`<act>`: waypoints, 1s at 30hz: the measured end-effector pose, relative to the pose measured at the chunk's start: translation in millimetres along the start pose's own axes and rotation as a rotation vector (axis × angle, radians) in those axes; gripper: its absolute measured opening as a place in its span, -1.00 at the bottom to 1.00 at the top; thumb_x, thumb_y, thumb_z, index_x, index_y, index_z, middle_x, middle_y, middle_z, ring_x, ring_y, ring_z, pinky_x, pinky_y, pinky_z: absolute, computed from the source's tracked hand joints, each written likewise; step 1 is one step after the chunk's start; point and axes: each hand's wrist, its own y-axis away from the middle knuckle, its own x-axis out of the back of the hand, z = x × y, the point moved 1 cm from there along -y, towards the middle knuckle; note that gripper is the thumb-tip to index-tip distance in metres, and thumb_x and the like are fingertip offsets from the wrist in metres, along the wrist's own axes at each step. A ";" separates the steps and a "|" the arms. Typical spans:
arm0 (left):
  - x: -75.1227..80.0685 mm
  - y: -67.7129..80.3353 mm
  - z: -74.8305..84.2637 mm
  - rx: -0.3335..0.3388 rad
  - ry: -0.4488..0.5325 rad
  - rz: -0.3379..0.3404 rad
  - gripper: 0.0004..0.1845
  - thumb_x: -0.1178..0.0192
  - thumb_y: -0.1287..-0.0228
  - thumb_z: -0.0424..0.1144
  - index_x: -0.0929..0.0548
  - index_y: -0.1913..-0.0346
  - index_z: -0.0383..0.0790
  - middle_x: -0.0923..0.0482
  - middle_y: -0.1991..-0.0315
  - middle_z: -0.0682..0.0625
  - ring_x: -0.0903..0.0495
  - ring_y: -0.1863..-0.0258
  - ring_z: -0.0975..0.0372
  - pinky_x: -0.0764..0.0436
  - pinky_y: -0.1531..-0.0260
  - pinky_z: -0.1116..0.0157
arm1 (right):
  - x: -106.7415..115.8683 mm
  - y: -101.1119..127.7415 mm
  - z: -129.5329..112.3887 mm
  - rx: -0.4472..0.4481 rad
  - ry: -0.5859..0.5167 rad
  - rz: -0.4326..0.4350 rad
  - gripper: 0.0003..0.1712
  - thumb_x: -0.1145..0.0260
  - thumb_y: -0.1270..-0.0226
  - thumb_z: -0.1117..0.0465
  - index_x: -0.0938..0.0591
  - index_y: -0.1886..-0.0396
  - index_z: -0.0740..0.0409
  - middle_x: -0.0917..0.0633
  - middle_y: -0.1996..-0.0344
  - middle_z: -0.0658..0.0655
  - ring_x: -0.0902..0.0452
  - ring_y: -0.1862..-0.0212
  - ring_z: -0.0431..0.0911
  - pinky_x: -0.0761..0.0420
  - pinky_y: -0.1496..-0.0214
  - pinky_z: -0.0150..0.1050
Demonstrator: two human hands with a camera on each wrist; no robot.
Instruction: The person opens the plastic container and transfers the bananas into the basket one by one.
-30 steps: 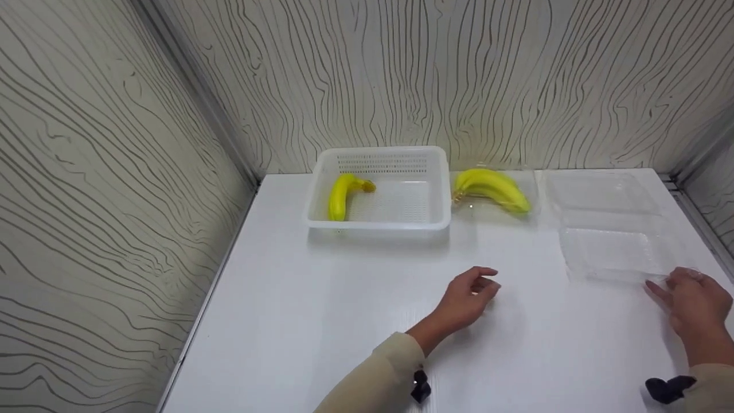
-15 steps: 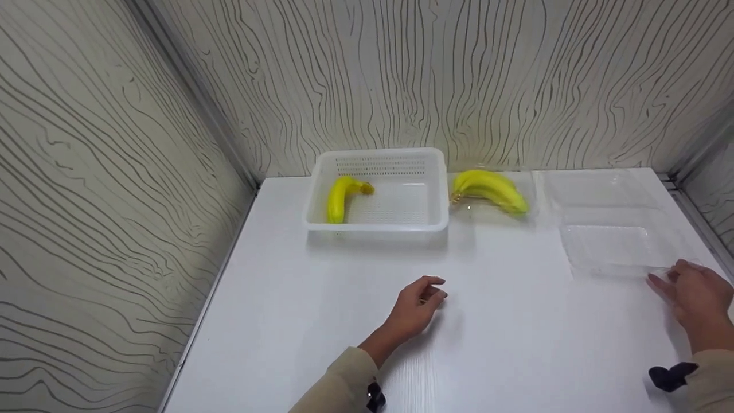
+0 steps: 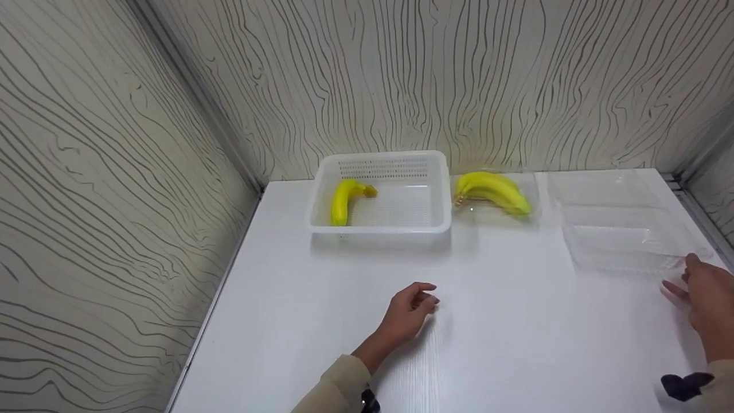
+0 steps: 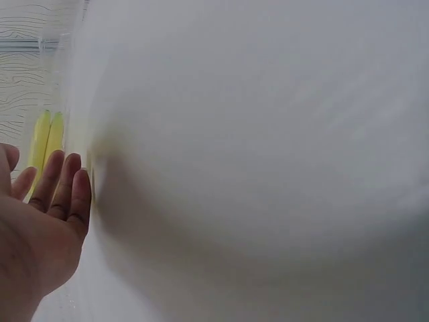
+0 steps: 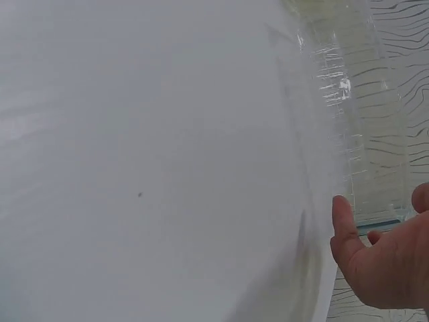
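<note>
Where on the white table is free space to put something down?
The widest bare patch lies between the white basket and the left hand, reaching to the table's left edge. Another lies between both hands. The back row is crowded: basket, banana bunch, clear clamshell container by the right hand.

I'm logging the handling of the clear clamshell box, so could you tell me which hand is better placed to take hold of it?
Probably the right hand: it sits at the clear clamshell box, by its near corner. The left hand rests mid-table, well away from it.
</note>
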 end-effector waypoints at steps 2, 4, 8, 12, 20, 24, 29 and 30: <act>0.6 0.6 -0.4 0.003 0.007 0.001 -0.65 -0.19 -0.63 -0.12 -0.66 -0.30 -0.16 -0.80 0.02 -0.06 -0.79 0.07 0.20 -0.68 0.01 0.38 | -2.3 6.4 0.2 0.035 0.113 0.011 -0.08 0.14 -0.74 -0.20 0.25 -0.77 0.14 0.12 -0.78 0.25 0.29 -0.81 0.02 -0.68 0.25 -0.54; 1.4 1.3 -0.7 0.005 0.008 0.002 -0.65 -0.19 -0.63 -0.12 -0.66 -0.30 -0.16 -0.80 0.02 -0.06 -0.79 0.07 0.18 -0.67 0.02 0.38 | -4.5 13.8 2.1 0.061 0.220 0.024 -0.07 0.20 -0.74 -0.24 0.24 -0.76 0.20 0.25 -0.78 0.24 0.34 -0.80 0.13 -0.63 0.28 -0.59; 2.8 1.5 -1.0 0.008 0.002 0.009 -0.66 -0.19 -0.62 -0.13 -0.66 -0.30 -0.16 -0.81 0.02 -0.06 -0.77 0.07 0.18 -0.65 0.03 0.38 | -7.7 32.1 6.5 0.106 0.324 -0.009 -0.04 0.19 -0.74 -0.24 0.18 -0.74 0.32 0.16 -0.75 0.39 0.23 -0.78 0.28 -0.62 0.25 -0.60; 4.9 1.4 -0.3 0.004 -0.005 0.025 -0.66 -0.19 -0.62 -0.14 -0.67 -0.29 -0.15 -0.81 0.03 -0.05 -0.77 0.07 0.19 -0.65 0.00 0.36 | -14.0 48.4 13.2 0.166 0.465 -0.104 -0.01 0.12 -0.73 -0.26 0.03 -0.70 0.46 -0.30 -0.59 0.52 -0.64 -0.25 -0.24 -0.71 0.15 -0.52; 7.1 -0.4 -3.1 0.003 0.039 0.021 -0.65 -0.16 -0.64 -0.13 -0.65 -0.32 -0.17 -0.80 0.02 -0.07 -0.76 0.04 0.12 -0.65 0.07 0.36 | -42.9 72.5 30.6 0.248 0.692 -0.288 0.01 0.11 -0.72 -0.32 -0.16 -0.62 0.53 -0.38 -0.51 0.59 -0.43 0.23 -0.74 -0.74 0.11 -0.46; 7.2 -1.9 -2.6 0.000 0.034 0.026 -0.66 -0.14 -0.65 -0.15 -0.65 -0.32 -0.18 -0.80 0.01 -0.09 -0.76 0.05 0.12 -0.66 0.07 0.38 | -54.8 78.2 37.5 0.272 0.711 -0.358 0.02 0.08 -0.70 -0.35 -0.18 -0.63 0.50 -0.43 -0.50 0.56 -0.46 0.17 -0.75 -0.73 0.06 -0.48; 7.4 -5.4 -0.8 -0.004 0.027 0.030 -0.66 -0.14 -0.65 -0.17 -0.64 -0.33 -0.19 -0.80 0.00 -0.10 -0.77 0.04 0.13 -0.68 0.06 0.39 | -75.6 78.1 40.9 0.293 0.697 -0.370 -0.03 0.04 -0.71 -0.31 -0.20 -0.64 0.43 -0.42 -0.51 0.55 -0.51 0.11 -0.69 -0.70 0.04 -0.52; 6.8 -6.5 -0.7 -0.006 0.024 0.034 -0.66 -0.14 -0.66 -0.18 -0.64 -0.33 -0.19 -0.81 -0.01 -0.10 -0.77 0.04 0.15 -0.68 0.06 0.39 | -80.8 77.1 40.4 0.301 0.697 -0.370 -0.03 0.03 -0.70 -0.32 -0.20 -0.65 0.41 -0.42 -0.52 0.55 -0.57 0.08 -0.63 -0.69 0.04 -0.53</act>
